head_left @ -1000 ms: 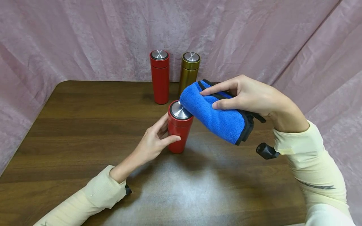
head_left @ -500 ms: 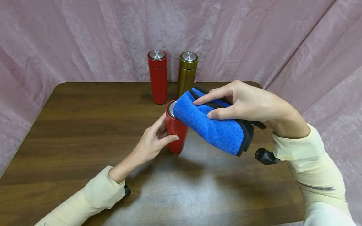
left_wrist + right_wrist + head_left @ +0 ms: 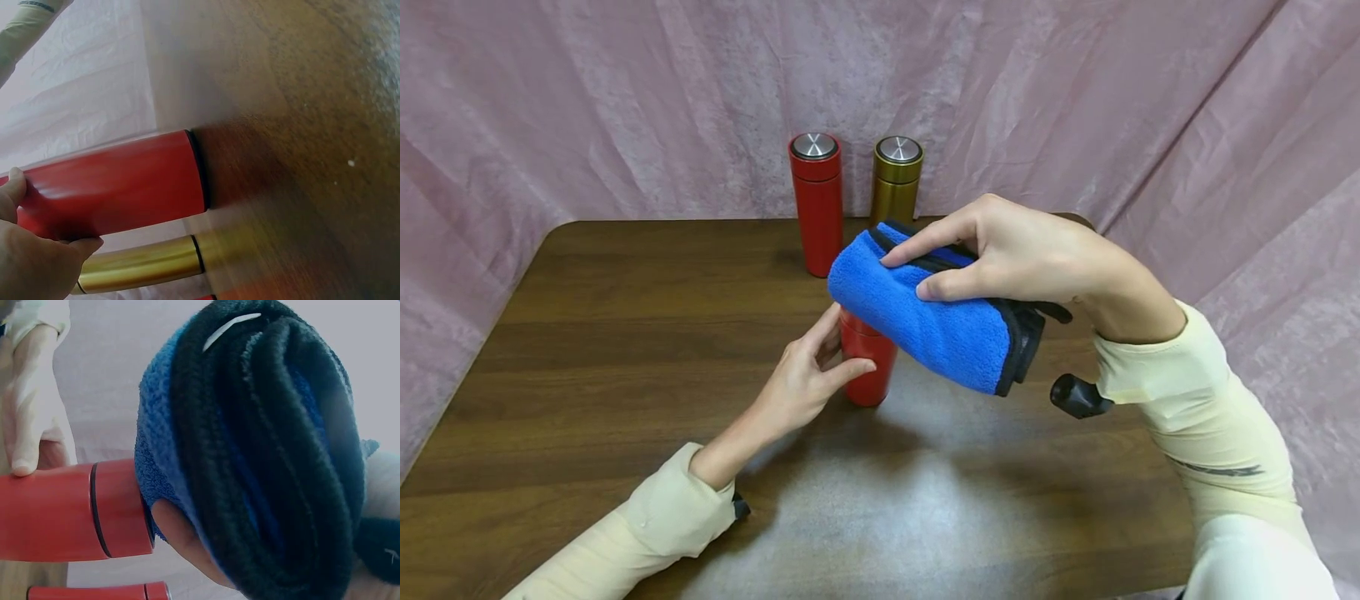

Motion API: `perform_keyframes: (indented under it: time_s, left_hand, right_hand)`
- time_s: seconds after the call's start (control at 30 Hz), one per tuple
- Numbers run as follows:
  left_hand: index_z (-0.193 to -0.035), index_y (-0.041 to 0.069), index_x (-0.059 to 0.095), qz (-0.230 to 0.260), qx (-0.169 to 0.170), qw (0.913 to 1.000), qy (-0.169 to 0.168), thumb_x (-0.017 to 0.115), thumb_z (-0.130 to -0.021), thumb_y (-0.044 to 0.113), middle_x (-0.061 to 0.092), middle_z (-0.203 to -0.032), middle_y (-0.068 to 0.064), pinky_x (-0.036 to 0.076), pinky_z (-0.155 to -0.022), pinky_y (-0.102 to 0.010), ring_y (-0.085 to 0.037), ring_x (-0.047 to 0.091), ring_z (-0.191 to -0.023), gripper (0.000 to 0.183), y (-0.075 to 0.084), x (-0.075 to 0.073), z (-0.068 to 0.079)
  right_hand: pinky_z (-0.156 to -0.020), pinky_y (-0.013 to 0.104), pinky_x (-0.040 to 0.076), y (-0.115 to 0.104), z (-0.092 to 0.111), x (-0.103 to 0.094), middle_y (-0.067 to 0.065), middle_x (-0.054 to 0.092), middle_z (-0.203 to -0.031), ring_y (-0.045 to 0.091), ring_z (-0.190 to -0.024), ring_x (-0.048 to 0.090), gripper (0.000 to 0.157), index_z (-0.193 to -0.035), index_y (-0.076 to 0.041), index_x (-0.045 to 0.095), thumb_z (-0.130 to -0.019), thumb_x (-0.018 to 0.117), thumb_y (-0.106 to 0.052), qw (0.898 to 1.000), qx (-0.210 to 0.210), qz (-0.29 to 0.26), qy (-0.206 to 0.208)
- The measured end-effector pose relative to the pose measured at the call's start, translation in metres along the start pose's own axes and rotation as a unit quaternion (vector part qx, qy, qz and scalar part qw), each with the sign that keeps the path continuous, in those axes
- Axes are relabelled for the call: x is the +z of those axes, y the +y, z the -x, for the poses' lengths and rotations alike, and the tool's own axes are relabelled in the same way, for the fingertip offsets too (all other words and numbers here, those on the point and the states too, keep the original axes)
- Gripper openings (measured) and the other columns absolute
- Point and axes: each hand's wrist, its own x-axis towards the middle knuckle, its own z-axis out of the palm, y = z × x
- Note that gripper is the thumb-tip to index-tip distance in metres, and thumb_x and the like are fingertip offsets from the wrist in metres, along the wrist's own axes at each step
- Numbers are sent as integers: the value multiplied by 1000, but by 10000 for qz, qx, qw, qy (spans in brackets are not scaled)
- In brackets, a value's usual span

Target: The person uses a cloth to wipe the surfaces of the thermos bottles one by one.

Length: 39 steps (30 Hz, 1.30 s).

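Note:
My left hand (image 3: pixel 805 379) grips a red thermos flask (image 3: pixel 868 367) around its side, the thumb lying across the front. The flask stands upright on the wooden table, as the left wrist view (image 3: pixel 125 187) shows its base at the tabletop. Between thumb and fingers, my right hand (image 3: pixel 1007 250) holds a folded blue cloth (image 3: pixel 925 321) with black edging. The cloth lies over the flask's lid and hides it in the head view. From the right wrist, the cloth (image 3: pixel 156 419) meets the lid end of the red flask (image 3: pixel 50 509).
Behind, a second red flask (image 3: pixel 818 208) and a gold flask (image 3: pixel 897 179) stand upright near the far edge of the table (image 3: pixel 625 333). The cloth partly covers the gold one. Pink curtains (image 3: pixel 662 108) hang behind and at the sides.
My right hand has moved left with the blue cloth, dipping and then rising slightly, so the cloth now covers the flask's lid. My left hand keeps its grip on the flask.

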Motion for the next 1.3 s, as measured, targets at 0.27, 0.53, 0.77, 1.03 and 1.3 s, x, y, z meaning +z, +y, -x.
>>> perform_keyframes:
  time_s: [0.27,0.53,0.77,1.03,1.3]
  left_hand:
    - [-164,10,26,-167,-200,9997,-18,76,-90,-4,52,-152,-16,47,-109,-44,-30,55,-135,91,1,-1,0]
    - [-164,6,26,-72,-176,9998,15,75,-90,-7,47,-155,-18,46,-111,-39,-30,53,-137,89,1,0,-1]
    - [-162,3,29,-72,-88,9999,103,76,-88,-9,46,-156,-17,46,-111,-40,-29,53,-137,88,1,1,-1]
    - [-162,2,29,-67,-138,9998,130,77,-88,-9,48,-154,-18,47,-109,-34,-31,54,-135,89,0,1,0]
    - [-162,3,29,-13,-138,9998,144,78,-87,-9,50,-154,-16,47,-110,-41,-30,55,-134,90,1,1,1]
  right_hand:
    - [-83,38,60,1,-7,-2,5,67,-131,24,-107,65,34,-130,-24,74,-96,74,-23,9995,208,-158,153]
    - [-82,40,62,5,-11,-6,8,65,-134,29,-102,68,36,-133,-26,73,-97,73,-26,9982,490,-193,274]
    - [-82,36,60,14,-9,-11,9,64,-134,29,-102,68,36,-133,-27,73,-97,74,-28,9966,676,-160,444]
    - [-80,38,60,24,3,-13,11,62,-138,31,-102,67,37,-133,-27,72,-97,75,-27,9943,896,-170,556]
    - [-76,37,60,30,14,-8,14,66,-130,30,-94,68,36,-133,-25,73,-97,74,-23,9944,819,-275,610]
